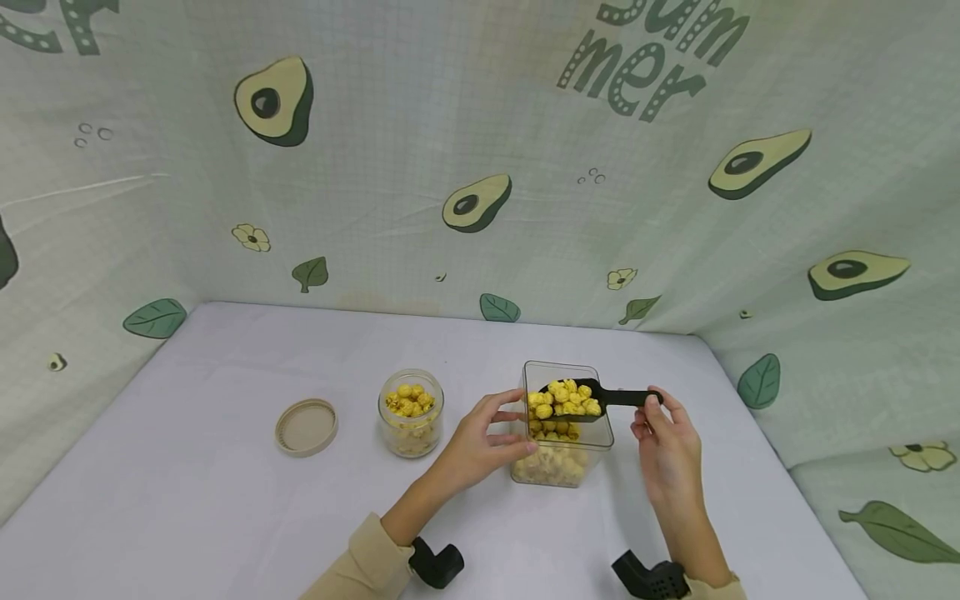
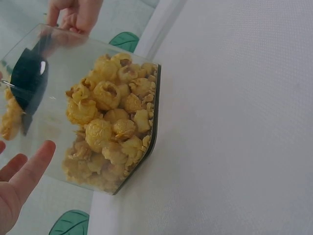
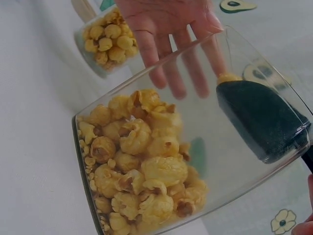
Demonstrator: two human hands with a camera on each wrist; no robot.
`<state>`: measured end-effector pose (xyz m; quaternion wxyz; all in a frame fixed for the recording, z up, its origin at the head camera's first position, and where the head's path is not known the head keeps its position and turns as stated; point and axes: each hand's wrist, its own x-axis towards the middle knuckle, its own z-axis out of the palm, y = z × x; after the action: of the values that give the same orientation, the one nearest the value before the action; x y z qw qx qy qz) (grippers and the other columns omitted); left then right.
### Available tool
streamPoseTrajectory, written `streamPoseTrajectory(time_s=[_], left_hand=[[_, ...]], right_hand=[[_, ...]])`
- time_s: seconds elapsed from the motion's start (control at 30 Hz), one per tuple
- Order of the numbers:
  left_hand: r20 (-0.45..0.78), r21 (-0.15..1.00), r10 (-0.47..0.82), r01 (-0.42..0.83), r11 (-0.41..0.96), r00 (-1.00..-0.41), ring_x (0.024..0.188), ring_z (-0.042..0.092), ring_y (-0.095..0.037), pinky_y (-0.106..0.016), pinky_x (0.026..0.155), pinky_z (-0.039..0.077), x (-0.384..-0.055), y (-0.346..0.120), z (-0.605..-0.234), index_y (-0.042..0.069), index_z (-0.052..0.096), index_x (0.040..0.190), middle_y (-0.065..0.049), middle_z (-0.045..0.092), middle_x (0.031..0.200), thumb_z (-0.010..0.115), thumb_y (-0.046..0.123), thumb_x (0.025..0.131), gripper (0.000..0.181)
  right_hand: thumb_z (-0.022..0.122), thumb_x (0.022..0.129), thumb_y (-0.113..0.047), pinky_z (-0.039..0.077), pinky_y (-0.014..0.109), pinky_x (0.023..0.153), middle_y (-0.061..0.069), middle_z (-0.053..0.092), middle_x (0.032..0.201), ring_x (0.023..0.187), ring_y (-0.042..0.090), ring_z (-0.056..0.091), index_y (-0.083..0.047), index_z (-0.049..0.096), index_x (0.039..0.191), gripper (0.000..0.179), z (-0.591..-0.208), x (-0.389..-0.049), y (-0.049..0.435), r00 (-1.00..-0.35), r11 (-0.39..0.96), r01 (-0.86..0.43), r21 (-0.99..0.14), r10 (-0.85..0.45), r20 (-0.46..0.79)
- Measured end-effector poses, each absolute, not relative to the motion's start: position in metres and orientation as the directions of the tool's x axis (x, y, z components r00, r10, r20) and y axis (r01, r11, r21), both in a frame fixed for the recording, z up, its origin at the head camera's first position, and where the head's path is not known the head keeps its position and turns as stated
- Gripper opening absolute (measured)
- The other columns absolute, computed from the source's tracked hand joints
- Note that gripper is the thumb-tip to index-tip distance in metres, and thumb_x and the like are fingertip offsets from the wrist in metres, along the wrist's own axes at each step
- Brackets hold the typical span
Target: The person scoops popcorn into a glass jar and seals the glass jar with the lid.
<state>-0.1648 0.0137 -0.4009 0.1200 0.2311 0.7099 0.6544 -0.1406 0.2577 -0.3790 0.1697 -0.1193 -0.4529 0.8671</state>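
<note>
A clear square container (image 1: 570, 468) holds yellow popcorn (image 2: 115, 105) in its lower part. My right hand (image 1: 670, 450) pinches the end of a black scoop (image 1: 622, 397) between thumb and fingers. Popcorn fills the scoop's bowl, which lies level at the container's opening; in the right wrist view the dark bowl (image 3: 261, 120) shows through the clear wall. My left hand (image 1: 476, 442) rests with fairly straight fingers against the container's left side, its thumb by the near rim. Through the wall, the right wrist view shows those fingers (image 3: 198, 73) spread.
Left of the container stands a round glass jar (image 1: 411, 437), uncovered, with popcorn inside. Farther left, a round beige lid (image 1: 306, 427) lies on the white table (image 1: 187, 467). Behind the table hangs a cloth (image 1: 390, 125) printed with avocados and leaves.
</note>
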Motion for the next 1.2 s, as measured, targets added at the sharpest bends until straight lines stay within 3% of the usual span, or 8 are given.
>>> streamPoseTrajectory(time_s=[1.2], left_hand=[[0.128, 0.987, 0.484, 0.159, 0.023, -0.866, 0.121, 0.049, -0.031, -0.031, 0.092, 0.052, -0.165, 0.014, -0.402, 0.014, 0.040, 0.139, -0.010, 0.039, 0.139, 0.071, 0.018, 0.083, 0.064]], right_hand=[[0.053, 0.092, -0.010, 0.037, 0.021, 0.061, 0.000, 0.060, 0.072, 0.070, 0.012, 0.047, -0.008, 0.053, 0.106, 0.014, -0.372, -0.141, 0.250, -0.929, -0.603, -0.163, -0.781, 0.361, -0.085]])
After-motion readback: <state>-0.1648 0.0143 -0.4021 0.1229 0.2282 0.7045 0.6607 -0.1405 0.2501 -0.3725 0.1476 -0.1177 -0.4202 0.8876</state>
